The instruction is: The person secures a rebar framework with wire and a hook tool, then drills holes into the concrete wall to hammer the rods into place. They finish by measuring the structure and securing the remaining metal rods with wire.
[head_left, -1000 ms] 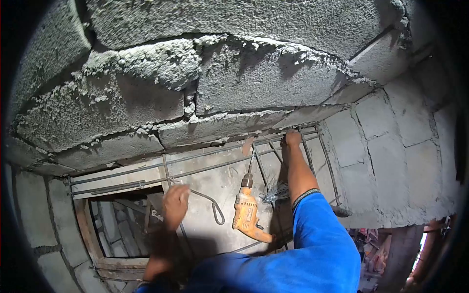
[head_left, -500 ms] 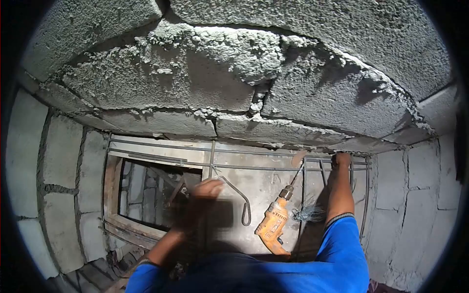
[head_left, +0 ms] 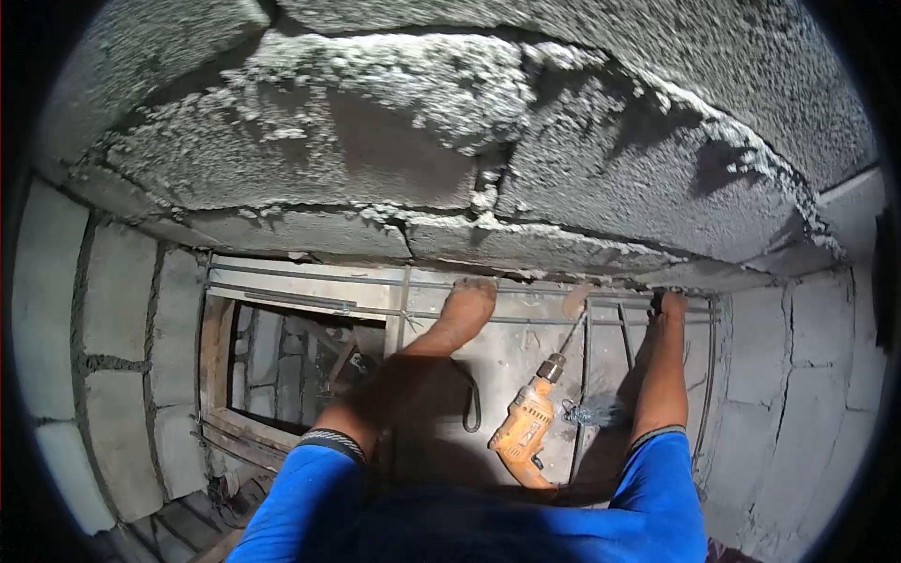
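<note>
Two hands: left hand (head_left: 471, 308) and right hand (head_left: 670, 306), at steel bars (head_left: 530, 321).
Grasp of either cannot be told; placement suggests bracing. Orange drill (head_left: 526, 427) lies between the arms (head_left: 663, 385), bit (head_left: 574, 334) toward the bars, seemingly parked within reach.

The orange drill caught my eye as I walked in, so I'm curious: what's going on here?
A person in blue sleeves has both hands up at the steel bars along the block wall. The left hand is about midway along them, the right hand near their right end; whether either grips a bar is hard to tell. The orange drill sits between the arms, untouched, with a bundle of thin wire beside it.
</note>
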A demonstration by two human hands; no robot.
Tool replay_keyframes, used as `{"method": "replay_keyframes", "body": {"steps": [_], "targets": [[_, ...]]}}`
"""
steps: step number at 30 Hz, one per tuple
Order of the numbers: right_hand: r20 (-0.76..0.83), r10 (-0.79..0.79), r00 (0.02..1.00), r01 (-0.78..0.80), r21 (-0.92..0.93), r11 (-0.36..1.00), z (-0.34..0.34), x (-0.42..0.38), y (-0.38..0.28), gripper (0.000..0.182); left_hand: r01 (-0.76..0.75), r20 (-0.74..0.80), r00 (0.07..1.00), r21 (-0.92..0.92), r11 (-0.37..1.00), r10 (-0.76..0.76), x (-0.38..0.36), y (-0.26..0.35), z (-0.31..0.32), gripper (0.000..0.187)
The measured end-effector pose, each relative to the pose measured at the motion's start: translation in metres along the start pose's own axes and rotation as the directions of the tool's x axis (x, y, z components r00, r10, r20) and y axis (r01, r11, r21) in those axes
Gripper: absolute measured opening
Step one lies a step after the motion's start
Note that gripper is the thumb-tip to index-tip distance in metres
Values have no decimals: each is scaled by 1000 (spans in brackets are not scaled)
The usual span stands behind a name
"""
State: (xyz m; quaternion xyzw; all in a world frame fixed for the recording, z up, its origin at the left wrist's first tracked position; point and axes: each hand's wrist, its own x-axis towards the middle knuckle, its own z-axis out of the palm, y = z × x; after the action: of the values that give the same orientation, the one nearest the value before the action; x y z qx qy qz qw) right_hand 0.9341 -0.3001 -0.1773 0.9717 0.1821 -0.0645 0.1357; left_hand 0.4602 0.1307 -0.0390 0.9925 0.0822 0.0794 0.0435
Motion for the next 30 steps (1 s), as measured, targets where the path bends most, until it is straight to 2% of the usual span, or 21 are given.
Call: {"method": "replay_keyframes", "body": {"steps": [1,2,3,4,6,8,9,10,11,12,14,16,17,18,19,20,24,26,27,29,30], "targets": [[139,146,979,-202,723,661,-14,-19,-22,31,-17,44,999,32,999,16,2,-2,5,24],[321,162,933,-303,944,-127,-26,-32,-37,33,-42,84,996,60,997,37,5,-3,8,22],[36,169,985,-134,775,618,-36,-33,-34,32,-86,21,996,-16,996,86,10,-9,10,18],[-147,-31,989,48,111,993,-44,-31,-33,32,-110,17,994,-32,993,111,15,-11,9,18],[-171,251,953,-184,331,925,-104,-70,-70,31,-111,74,991,-59,992,115,13,-14,6,21],[-206,303,931,-198,412,889,-171,-121,-99,33,-160,-70,985,-57,985,156,7,-23,32,22],[-300,291,908,-49,615,787,-194,-144,-109,32,-143,-56,989,-101,985,138,6,-27,31,22],[-400,303,865,125,757,641,-215,-168,-116,30,-127,-41,992,-145,981,122,8,-24,24,23],[-180,374,910,69,955,289,-234,-195,-124,26,-85,50,994,-164,983,95,12,-15,4,23],[43,337,940,-3,993,-117,-251,-216,-138,22,-23,145,988,-164,986,47,11,-13,-11,23],[34,106,994,-18,990,-143,-267,-271,-172,18,-48,42,998,-157,986,55,7,-19,2,22],[245,-245,938,-250,968,9,-273,-333,-230,19,-68,1,998,-151,986,69,8,-19,-7,19],[-107,-561,821,265,941,209,-231,-354,-257,15,-61,-9,998,-187,980,60,9,-21,-3,16],[-343,-705,620,687,672,277,-176,-372,-294,14,-75,-17,997,-180,981,73,9,-22,-6,16],[80,-634,769,439,655,615,-233,-408,-325,19,-29,25,999,-198,980,35,8,-21,-8,18],[165,-603,781,395,617,681,-233,-426,-345,25,21,69,998,-216,976,-6,5,-19,-12,20],[-25,-521,853,459,512,726,-202,-444,-377,24,19,-108,992,-425,905,-72,-31,-13,-45,28],[-6,-484,875,407,549,730,-196,-443,-377,24,35,-238,946,-598,801,-219,-58,-1,-66,27],[16,-465,885,367,592,718,-196,-444,-373,24,23,-241,947,-612,791,-214,-75,4,-71,27],[30,-427,904,312,638,704,-210,-445,-368,24,235,13,920,-820,522,-393,-109,0,-80,30],[50,-401,915,258,691,675,-217,-446,-369,24,237,9,915,-820,521,-403,-125,1,-85,30]]}}
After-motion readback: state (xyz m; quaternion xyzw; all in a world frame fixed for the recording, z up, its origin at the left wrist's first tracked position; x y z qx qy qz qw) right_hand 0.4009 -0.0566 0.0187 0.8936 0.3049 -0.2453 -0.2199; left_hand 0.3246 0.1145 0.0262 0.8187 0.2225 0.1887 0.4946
